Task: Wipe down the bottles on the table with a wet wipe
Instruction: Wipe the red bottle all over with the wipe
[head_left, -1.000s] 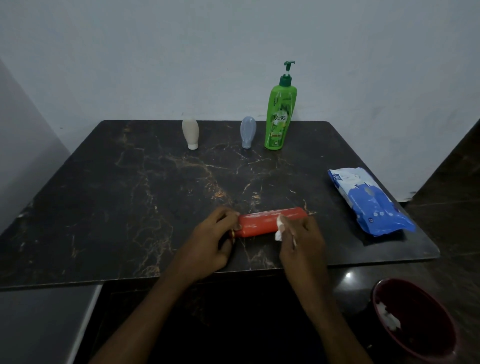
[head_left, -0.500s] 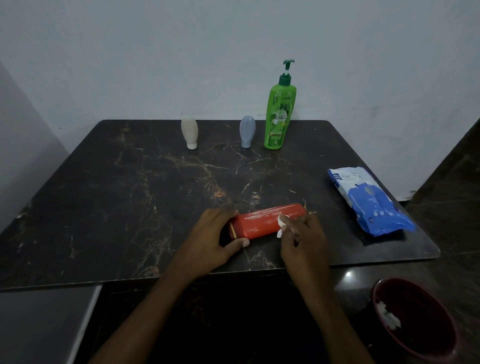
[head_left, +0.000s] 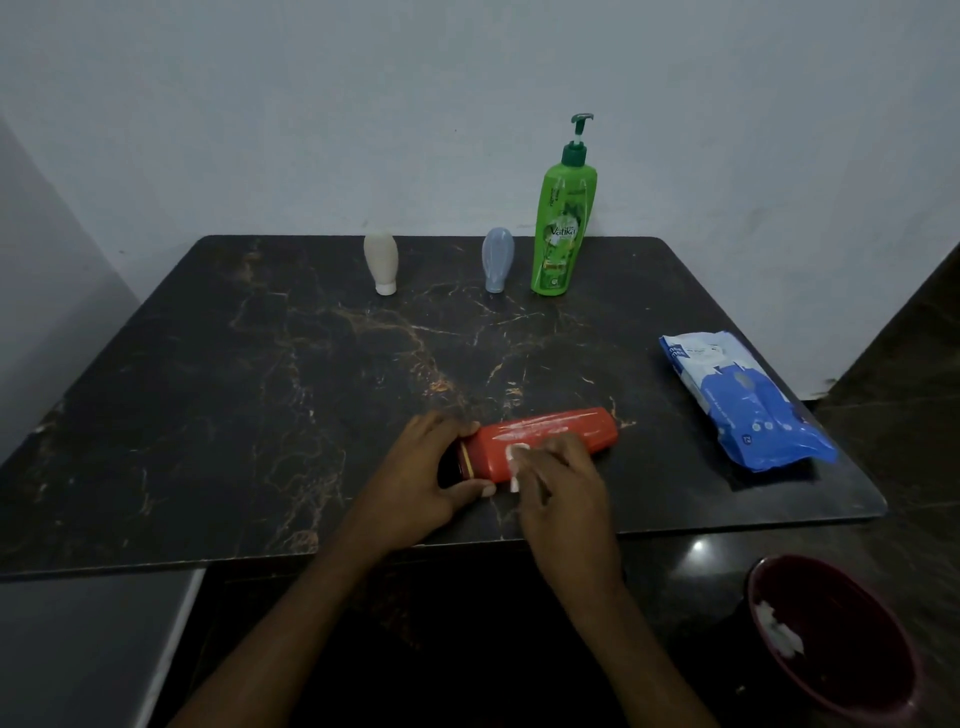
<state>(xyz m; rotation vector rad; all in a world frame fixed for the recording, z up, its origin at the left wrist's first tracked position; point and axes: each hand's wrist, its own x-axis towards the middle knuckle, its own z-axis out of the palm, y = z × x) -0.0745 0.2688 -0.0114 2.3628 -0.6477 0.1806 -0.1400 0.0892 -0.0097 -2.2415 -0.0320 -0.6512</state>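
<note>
A red bottle (head_left: 550, 434) lies on its side near the front edge of the dark marble table (head_left: 260, 415), its dark cap pointing left. My left hand (head_left: 421, 483) grips the cap end, thumb below and fingers above. My right hand (head_left: 558, 486) holds a small white wet wipe (head_left: 514, 460) and presses it against the bottle's near side. At the back stand a green pump bottle (head_left: 562, 228), a blue-grey bottle (head_left: 497, 266) and a beige bottle (head_left: 381, 262), the last two standing on their caps.
A blue and white pack of wet wipes (head_left: 743, 400) lies at the table's right side. A dark red bin (head_left: 836, 639) with a used white wipe inside stands on the floor at the lower right. A wall runs behind the table.
My right hand has slid the wipe leftward along the red bottle, from its middle toward the cap end. My left hand has shifted its grip on the cap end, so the cap now shows.
</note>
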